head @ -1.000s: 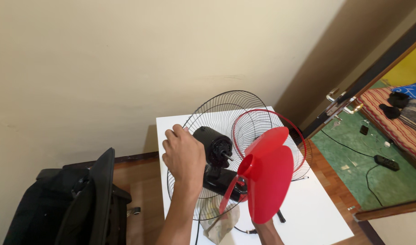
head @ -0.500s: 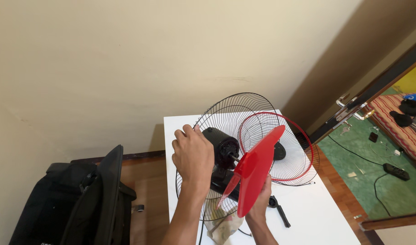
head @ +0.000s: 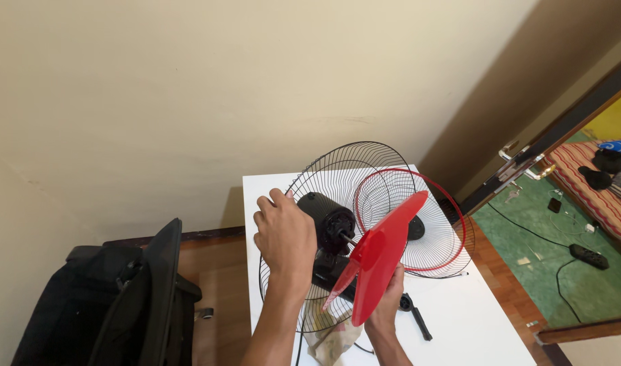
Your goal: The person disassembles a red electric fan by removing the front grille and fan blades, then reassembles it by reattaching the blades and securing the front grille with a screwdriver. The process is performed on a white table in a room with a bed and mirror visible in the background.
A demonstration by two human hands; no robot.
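Note:
My left hand [head: 287, 238] grips the back of a black fan motor housing [head: 327, 218] that sits inside a black wire rear guard [head: 337, 169]. A red plastic fan blade [head: 382, 254] is held edge-on just in front of the motor shaft, and my right hand [head: 385, 308] grips its lower part. Behind it, a front wire guard with a red rim [head: 419, 224] leans on the white table [head: 459, 325]. A crumpled cloth [head: 334, 339] lies under the fan.
A black screwdriver-like tool [head: 419, 322] lies on the table near my right wrist. A black bag [head: 121, 305] rests on the wooden floor at the left. An open doorway at the right shows a green floor with a power strip [head: 587, 255].
The red blade has swung from face-on to edge-on and moved up toward the motor shaft. My left hand has stayed on the motor housing.

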